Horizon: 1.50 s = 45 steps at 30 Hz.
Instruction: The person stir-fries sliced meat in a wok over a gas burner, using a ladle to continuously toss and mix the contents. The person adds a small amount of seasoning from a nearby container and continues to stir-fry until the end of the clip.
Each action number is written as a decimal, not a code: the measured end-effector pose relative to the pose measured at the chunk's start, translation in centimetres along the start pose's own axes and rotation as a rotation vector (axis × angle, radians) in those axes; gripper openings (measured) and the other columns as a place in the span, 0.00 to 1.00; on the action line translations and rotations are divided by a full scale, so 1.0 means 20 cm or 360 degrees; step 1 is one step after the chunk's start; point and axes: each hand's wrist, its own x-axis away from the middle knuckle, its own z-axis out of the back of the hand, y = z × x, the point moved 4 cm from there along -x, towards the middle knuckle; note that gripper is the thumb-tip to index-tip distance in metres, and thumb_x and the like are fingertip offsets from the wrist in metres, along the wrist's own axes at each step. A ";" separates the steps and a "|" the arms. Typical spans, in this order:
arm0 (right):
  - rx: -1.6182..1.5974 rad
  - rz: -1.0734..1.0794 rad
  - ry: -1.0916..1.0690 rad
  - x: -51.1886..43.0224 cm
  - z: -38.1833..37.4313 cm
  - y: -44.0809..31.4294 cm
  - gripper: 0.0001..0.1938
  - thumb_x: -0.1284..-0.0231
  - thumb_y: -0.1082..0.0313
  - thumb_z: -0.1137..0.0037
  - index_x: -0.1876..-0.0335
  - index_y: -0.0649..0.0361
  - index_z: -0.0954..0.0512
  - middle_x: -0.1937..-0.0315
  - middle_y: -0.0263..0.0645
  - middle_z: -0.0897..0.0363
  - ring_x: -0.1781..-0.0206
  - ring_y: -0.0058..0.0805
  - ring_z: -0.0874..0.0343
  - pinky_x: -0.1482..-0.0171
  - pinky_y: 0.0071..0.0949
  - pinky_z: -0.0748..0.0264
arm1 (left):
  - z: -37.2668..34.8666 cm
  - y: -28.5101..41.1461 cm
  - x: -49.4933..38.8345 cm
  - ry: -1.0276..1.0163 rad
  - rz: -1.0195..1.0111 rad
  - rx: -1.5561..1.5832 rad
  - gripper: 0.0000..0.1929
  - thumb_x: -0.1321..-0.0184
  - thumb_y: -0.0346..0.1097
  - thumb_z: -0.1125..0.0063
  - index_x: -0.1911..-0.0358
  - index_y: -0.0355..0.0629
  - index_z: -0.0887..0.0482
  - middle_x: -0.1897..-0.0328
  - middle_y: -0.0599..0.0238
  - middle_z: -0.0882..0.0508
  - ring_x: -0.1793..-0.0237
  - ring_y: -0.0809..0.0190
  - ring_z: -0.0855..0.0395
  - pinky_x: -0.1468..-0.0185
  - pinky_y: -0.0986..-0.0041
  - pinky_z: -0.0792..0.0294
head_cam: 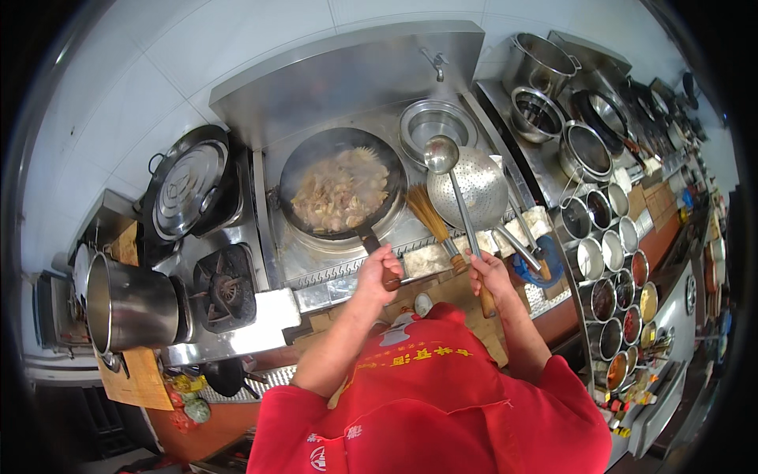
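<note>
My left hand [380, 274] grips the wooden handle of a black wok [342, 234], which rests on the stove's burner. Steaming pieces of food [340, 192], possibly meat, lie in the wok. In my right hand [490, 275] is the long handle of a steel ladle [442, 155]. The ladle's bowl is over the upper left edge of a perforated steel strainer [474, 195]. Between the wok and the strainer lies a bristle wok brush [429, 216]. A steel basin [438, 127] of liquid stands behind the strainer, below a wall tap [437, 64].
To the left are a bare gas burner [225, 290], a large steel pot [133, 305] and a lid [188, 188]. Several steel containers [590, 259] of seasonings stand at the right. Folded white cloths [426, 260] lie along the stove's front edge; a blue container [548, 260] is beside them.
</note>
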 end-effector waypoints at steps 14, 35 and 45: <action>0.0047 -0.0023 -0.0007 0.01 -0.02 -0.03 0.11 0.27 0.58 0.43 0.47 0.52 0.23 0.79 0.25 0.30 0.83 0.16 0.33 0.82 0.21 0.34 | 0.12 0.08 -0.01 0.0346 -0.0255 -0.0416 0.08 0.31 0.32 0.43 0.68 0.46 0.28 0.79 0.74 0.30 0.82 0.72 0.33 0.79 0.78 0.36; 0.0040 -0.0072 -0.0013 0.00 -0.10 -0.05 0.10 0.28 0.61 0.43 0.48 0.53 0.24 0.79 0.27 0.30 0.83 0.17 0.33 0.81 0.22 0.35 | 0.11 0.06 -0.03 0.0347 -0.0290 -0.0418 0.09 0.32 0.32 0.41 0.67 0.46 0.28 0.77 0.74 0.29 0.81 0.72 0.32 0.79 0.78 0.35; 0.0041 -0.0073 -0.0059 -0.02 -0.09 -0.03 0.11 0.27 0.62 0.44 0.46 0.53 0.24 0.80 0.27 0.29 0.84 0.17 0.32 0.82 0.22 0.33 | 0.16 0.04 -0.09 0.0313 -0.0370 -0.0469 0.09 0.32 0.32 0.41 0.68 0.46 0.28 0.78 0.73 0.29 0.82 0.71 0.32 0.79 0.76 0.35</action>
